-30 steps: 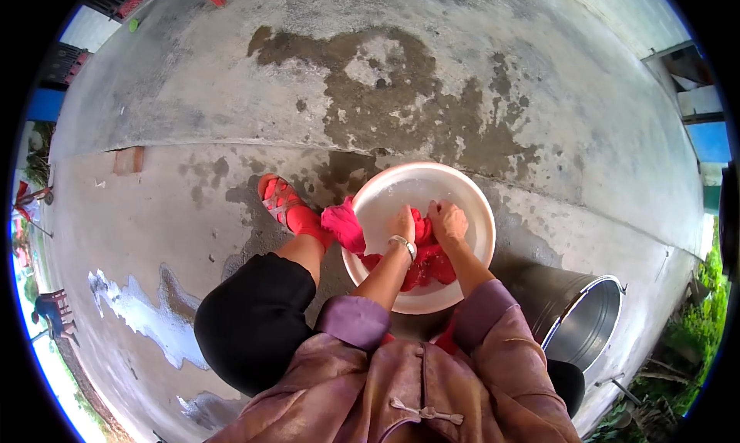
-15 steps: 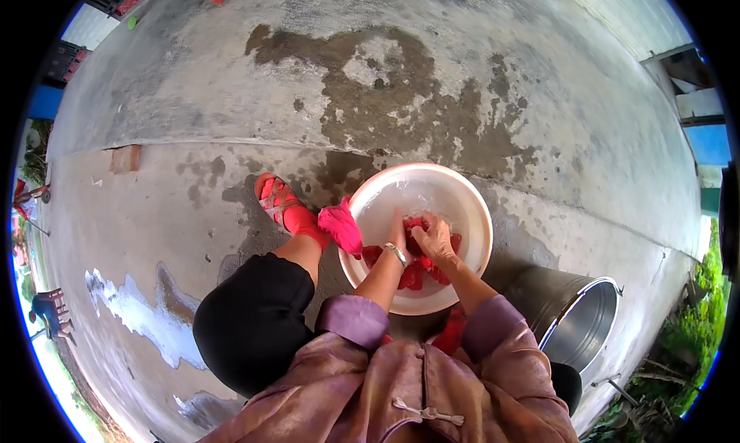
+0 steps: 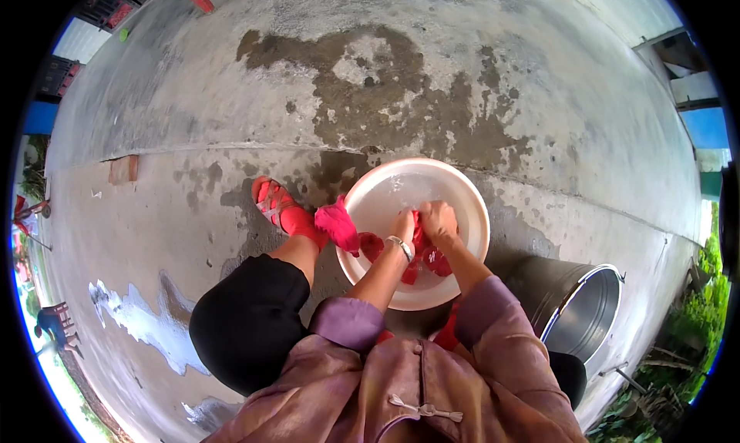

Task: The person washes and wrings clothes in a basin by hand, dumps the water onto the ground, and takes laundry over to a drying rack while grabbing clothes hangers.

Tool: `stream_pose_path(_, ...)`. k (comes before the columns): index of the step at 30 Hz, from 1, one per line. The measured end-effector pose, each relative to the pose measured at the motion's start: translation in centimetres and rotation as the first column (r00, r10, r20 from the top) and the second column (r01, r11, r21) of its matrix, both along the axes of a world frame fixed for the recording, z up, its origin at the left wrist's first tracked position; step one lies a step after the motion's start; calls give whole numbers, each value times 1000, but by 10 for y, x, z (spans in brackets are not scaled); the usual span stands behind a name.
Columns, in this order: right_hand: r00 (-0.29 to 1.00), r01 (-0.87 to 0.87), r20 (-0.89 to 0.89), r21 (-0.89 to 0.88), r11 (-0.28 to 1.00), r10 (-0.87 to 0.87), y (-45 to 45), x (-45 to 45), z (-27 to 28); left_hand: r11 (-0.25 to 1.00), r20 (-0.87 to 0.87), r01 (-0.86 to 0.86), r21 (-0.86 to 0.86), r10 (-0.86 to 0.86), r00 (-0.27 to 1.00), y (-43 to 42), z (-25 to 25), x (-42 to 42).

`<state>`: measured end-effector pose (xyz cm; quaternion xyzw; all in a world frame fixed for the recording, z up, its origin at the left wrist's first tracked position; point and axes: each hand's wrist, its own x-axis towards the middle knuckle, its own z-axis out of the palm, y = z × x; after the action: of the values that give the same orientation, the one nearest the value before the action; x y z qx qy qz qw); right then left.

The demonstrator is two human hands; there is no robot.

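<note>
A round white basin point(image 3: 476, 204) with water in it stands on the ground between my feet. In it lies wet red cloth point(image 3: 437, 263), partly under water. My left hand point(image 3: 403, 227), a silver bracelet at its wrist, is closed on a bunched part of this cloth. Close beside it, my right hand point(image 3: 439, 219) is closed on the same bunch, knuckles up. A short piece of the cloth shows between the two hands. Bright pink cloth point(image 3: 337, 226) hangs over the basin's left rim, touched by neither hand.
A metal bucket point(image 3: 532, 289) lies on its side right of the basin. My sandaled foot point(image 3: 271, 200) is at the left. A brick point(image 3: 123, 169) rests by the concrete step. Wet patches mark the floor. A person point(image 3: 52, 327) sits far left.
My hands have come up from the water and closed on the red cloth, lifting a bunch of it between them. Before, the fingers were lower, among the cloth.
</note>
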<state>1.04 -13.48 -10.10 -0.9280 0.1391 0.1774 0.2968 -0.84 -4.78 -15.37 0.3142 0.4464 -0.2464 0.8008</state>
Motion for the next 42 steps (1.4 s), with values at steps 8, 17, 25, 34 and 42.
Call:
stream_pose_path(8,912,-111,408,145,983,43,-23,-20,-14,994,141,-89,70,79,987,36,-14,2)
stream_pose_path(17,949,-72,316,228,971,-4,-7,-33,-7,918,-165,-75,-389,10,986,19,41,-14)
stream_pose_path(25,961,-253,241,583,772,133,26,-39,59,675,252,118,-728,104,962,42,-14,-13)
stream_pose_path(34,990,-87,128,219,972,59,18,-14,29,998,85,-43,53,39,996,10,-7,-10)
stream_pose_path(42,903,374,44,407,833,-427,-13,-2,-41,951,67,91,295,-115,991,18,3,10)
